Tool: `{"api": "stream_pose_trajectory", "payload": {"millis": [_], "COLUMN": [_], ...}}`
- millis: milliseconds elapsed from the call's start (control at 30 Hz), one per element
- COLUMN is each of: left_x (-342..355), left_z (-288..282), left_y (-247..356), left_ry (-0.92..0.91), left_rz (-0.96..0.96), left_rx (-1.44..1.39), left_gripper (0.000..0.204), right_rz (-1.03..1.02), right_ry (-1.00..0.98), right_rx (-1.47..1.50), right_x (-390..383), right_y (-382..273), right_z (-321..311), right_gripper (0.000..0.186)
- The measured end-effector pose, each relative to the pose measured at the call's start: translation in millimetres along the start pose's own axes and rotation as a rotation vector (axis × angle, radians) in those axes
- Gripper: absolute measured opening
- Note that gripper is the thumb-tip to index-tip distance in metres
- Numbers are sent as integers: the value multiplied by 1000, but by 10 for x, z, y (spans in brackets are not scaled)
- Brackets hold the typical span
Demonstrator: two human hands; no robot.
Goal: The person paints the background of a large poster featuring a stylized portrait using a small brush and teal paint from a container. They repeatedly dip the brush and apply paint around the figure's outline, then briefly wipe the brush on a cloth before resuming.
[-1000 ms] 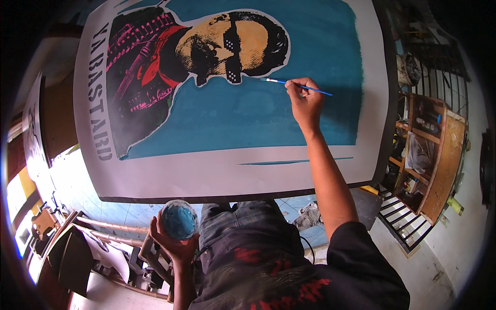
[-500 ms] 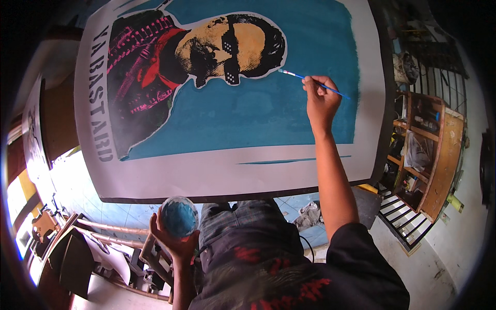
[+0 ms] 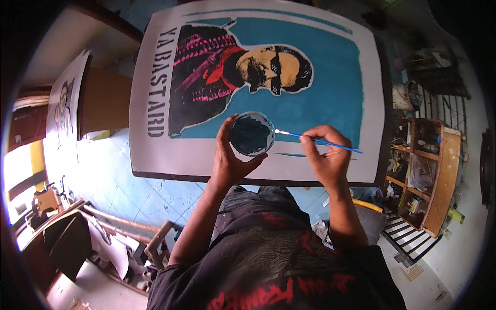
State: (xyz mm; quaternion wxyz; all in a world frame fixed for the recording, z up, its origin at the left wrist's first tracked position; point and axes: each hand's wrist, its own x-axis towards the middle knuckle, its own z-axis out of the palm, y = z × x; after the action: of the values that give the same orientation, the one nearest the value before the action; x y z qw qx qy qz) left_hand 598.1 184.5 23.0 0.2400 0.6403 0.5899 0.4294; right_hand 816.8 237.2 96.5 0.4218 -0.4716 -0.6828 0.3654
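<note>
Over the near part of the white-bordered poster (image 3: pixel 199 161), in the head view, holding a round clear cup (image 3: pixel 270 143) of dark teal paint (image 3: pixel 249 134) in the left hand (image 3: pixel 230 164), curved around its side. Pinching a slim blue brush (image 3: pixel 293 135) in the narrowly closed right hand (image 3: pixel 329 157), with bristles at the cup's right rim; cannot tell whether touching.

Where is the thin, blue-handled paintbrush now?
In the head view, the paintbrush is in the right hand, right of centre, its tip by the round cup of dark teal paint.
</note>
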Motion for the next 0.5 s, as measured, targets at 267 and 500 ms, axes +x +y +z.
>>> {"api": "stream_pose_trajectory", "payload": {"millis": [267, 500], "left_x": [80, 11], "left_z": [-261, -452], "left_y": [135, 84], "left_ry": [-43, -74], "left_rz": [182, 236], "left_rx": [-77, -142], "left_gripper": [109, 109], "right_rz": [-34, -19], "right_ry": [25, 58], "right_rx": [-155, -224], "right_x": [-32, -157], "right_y": [-566, -747], "right_z": [350, 571], "right_gripper": [9, 11]}}
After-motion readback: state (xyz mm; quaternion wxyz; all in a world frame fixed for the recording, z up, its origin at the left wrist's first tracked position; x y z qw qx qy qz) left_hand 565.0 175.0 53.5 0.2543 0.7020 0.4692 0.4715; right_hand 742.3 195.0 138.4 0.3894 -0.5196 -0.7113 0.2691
